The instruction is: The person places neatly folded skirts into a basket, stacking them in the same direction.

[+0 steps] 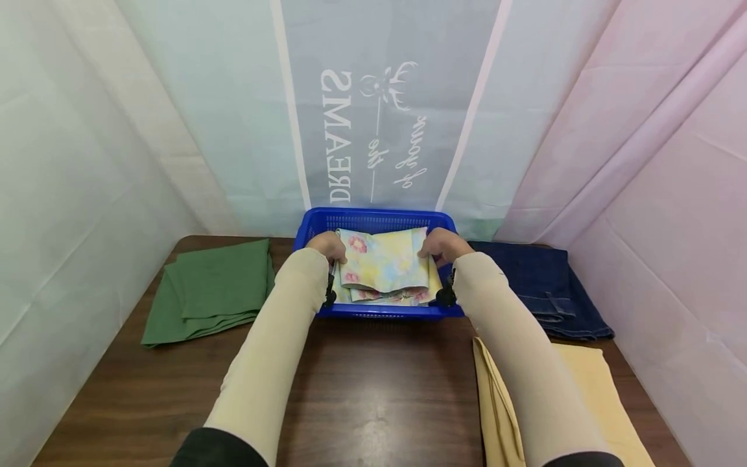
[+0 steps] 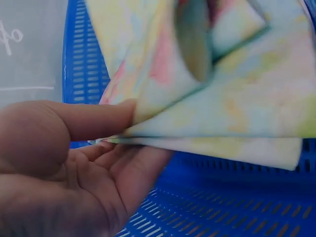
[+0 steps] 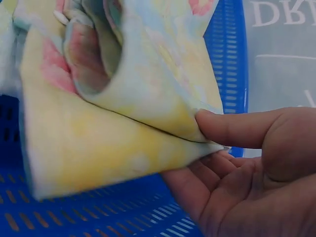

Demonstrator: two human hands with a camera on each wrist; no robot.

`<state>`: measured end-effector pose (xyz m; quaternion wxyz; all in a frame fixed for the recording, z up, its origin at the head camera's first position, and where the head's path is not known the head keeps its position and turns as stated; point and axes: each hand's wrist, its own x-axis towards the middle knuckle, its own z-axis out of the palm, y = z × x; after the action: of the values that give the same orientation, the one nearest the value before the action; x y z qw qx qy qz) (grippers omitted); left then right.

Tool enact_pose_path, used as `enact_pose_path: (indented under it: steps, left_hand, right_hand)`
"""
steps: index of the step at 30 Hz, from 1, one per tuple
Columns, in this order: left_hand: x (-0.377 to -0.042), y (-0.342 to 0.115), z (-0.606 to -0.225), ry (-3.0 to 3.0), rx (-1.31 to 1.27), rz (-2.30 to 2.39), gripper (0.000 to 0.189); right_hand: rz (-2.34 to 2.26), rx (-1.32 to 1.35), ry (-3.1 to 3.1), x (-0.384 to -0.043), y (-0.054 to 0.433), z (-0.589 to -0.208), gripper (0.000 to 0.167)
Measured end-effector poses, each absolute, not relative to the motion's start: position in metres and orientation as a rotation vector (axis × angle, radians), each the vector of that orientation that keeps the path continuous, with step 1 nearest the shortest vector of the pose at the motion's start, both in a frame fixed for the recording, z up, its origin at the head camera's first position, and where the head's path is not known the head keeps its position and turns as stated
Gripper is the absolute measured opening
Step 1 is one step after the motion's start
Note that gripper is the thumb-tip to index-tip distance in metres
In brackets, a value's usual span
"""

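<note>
A folded pastel cloth (image 1: pixel 385 259), yellow and light blue with pink flowers, is held within the rim of a blue plastic basket (image 1: pixel 379 311). My left hand (image 1: pixel 329 246) pinches its left side. In the left wrist view, the thumb (image 2: pixel 101 118) lies on top of the layers and the fingers (image 2: pixel 140 170) are underneath. On the opposite side my right hand (image 1: pixel 445 246) pinches the cloth the same way, its thumb (image 3: pixel 237 128) above. Slotted basket floor shows below the cloth's lower edge in both wrist views. The basket's floor under the cloth's middle is hidden.
A folded green cloth (image 1: pixel 224 285) lies left of the basket on the brown wooden table (image 1: pixel 373 389). To the right are folded dark blue jeans (image 1: pixel 525 275), and nearer, a pale yellow cloth (image 1: pixel 595 383) partly under my right arm. A printed curtain (image 1: pixel 385 39) hangs behind.
</note>
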<state>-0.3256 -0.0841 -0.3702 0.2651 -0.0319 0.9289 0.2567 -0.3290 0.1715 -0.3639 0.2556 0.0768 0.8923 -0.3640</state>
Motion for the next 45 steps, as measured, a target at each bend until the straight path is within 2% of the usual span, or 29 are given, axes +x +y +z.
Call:
enact_pose_path:
  steps: [5, 9, 16, 23, 26, 38, 45]
  left_hand:
    - [-0.331, -0.089, -0.379, 2.530, -0.012, 0.506, 0.018]
    - [-0.333, -0.091, -0.380, 2.515, 0.023, 0.439, 0.017]
    - [-0.329, -0.092, -0.379, 2.436, -0.013, 0.545, 0.035]
    - [-0.326, -0.094, -0.377, 2.351, -0.029, 0.638, 0.064]
    - [-0.325, -0.094, -0.374, 2.339, -0.012, 0.641, 0.069]
    - [-0.320, -0.086, -0.361, 2.430, 0.030, 0.588, 0.064]
    - [-0.316, -0.081, -0.336, 2.403, 0.021, 0.757, 0.062]
  right_hand:
    - [-0.948, 0.220, 2.383, -0.330, 0.172, -0.369, 0.035]
    - [-0.940, 0.201, 2.335, -0.328, 0.172, -0.369, 0.041]
    - [-0.942, 0.166, 2.226, -0.326, 0.175, -0.371, 0.059]
    - [-0.911, 0.183, 2.147, -0.327, 0.175, -0.372, 0.067]
    - [-0.911, 0.199, 2.140, -0.326, 0.174, -0.371, 0.070]
    - [-0.966, 0.171, 2.189, -0.322, 0.178, -0.359, 0.070]
    - [-0.983, 0.094, 2.243, -0.318, 0.183, -0.344, 0.067]
